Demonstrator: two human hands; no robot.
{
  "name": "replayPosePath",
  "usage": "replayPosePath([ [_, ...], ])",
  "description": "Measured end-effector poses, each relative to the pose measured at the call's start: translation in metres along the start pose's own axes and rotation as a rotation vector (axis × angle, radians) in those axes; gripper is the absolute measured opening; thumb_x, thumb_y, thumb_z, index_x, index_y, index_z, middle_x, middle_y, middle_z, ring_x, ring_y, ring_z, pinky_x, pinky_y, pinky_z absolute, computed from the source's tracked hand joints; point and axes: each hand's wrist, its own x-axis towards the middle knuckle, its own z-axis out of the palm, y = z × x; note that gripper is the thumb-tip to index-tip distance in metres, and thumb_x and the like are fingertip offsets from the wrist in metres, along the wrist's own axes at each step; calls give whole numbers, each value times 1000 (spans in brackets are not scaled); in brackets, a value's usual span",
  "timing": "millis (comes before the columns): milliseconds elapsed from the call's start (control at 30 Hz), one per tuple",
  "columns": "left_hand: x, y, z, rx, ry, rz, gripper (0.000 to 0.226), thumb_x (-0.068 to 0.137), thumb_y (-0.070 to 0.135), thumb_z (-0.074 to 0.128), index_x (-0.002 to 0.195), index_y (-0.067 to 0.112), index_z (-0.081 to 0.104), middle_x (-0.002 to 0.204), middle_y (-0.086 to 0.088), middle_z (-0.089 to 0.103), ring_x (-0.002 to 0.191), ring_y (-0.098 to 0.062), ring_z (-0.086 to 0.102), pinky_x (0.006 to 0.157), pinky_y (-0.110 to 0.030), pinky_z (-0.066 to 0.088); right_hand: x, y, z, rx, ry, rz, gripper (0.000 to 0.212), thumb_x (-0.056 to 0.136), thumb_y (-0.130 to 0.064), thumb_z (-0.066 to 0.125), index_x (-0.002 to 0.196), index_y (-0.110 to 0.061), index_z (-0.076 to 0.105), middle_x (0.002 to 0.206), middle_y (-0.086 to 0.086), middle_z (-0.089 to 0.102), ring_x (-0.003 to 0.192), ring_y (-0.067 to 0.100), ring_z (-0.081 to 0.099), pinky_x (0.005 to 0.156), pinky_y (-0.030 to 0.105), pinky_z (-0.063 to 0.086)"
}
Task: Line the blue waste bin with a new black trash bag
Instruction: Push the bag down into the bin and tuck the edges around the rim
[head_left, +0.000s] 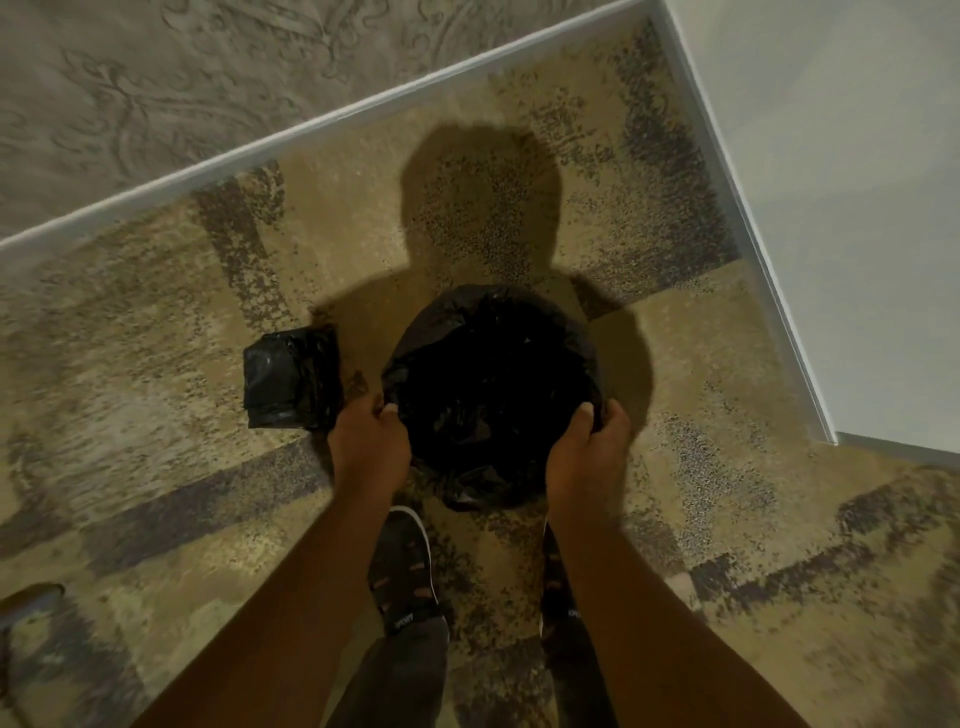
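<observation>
Black trash bag (488, 395) drapes over bin on carpet (156, 364), centre frame. My left hand (370, 441) at 8 o'clock, right hand (589, 447) at 4 o'clock, both closed on bag edge, likely folding it over rim. Spare folded bags (291, 376) at 9 o'clock.

You have one view only — the head camera, worn high and tilted steeply down past your forearms to the patterned carpet (156, 364) and your shoes (402, 566). The wide lens bends the white baseboard (311, 122) along the top and right. Your hands sit near the frame's centre — close, at arm's length below the lens.
</observation>
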Motion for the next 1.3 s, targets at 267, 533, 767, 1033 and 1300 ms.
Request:
replayPosePath([
  [267, -54, -22, 30, -657, -39, -555, 14, 102, 25, 61, 99, 12, 65, 100, -10, 65, 83, -29, 62, 76, -43, 58, -47, 19, -8, 283, 225, 512, 47, 109, -36, 51, 147, -9, 46, 126, 10, 58, 107, 31, 58, 90, 46, 52],
  [533, -47, -39, 65, -839, -168, -561, 63, 95, 44, 68, 150, 18, 50, 139, -10, 61, 111, -38, 69, 81, -57, 64, -55, 29, 5, 599, -155, 690, 62, 103, -64, 47, 154, -28, 46, 135, 5, 55, 120, 40, 62, 82, 53, 64],
  [767, -40, -33, 24, -269, 66, -298, 44, 98, 46, 57, 112, 6, 66, 106, -10, 69, 99, -35, 66, 84, -42, 54, -21, 30, -35, -26, 43, 102, 52, 103, -52, 50, 105, -2, 63, 90, 9, 64, 83, 27, 62, 73, 45, 54],
  [1033, -20, -25, 22, -330, -47, -310, 42, 99, 16, 66, 140, 16, 62, 125, -8, 71, 98, -27, 68, 88, -43, 59, 1, 12, -43, -249, -294, 55, 7, 97, -5, 61, 99, -7, 68, 83, 13, 68, 62, 19, 54, 50, 27, 41],
  [1300, -8, 11, -7, -369, -133, -314, 39, 95, 9, 70, 134, 11, 63, 115, -13, 73, 94, -34, 73, 78, -49, 65, -1, -45, -58, -173, -291, 95, 17, 93, 3, 62, 78, -6, 63, 65, 12, 59, 50, 14, 48, 45, 23, 35],
])
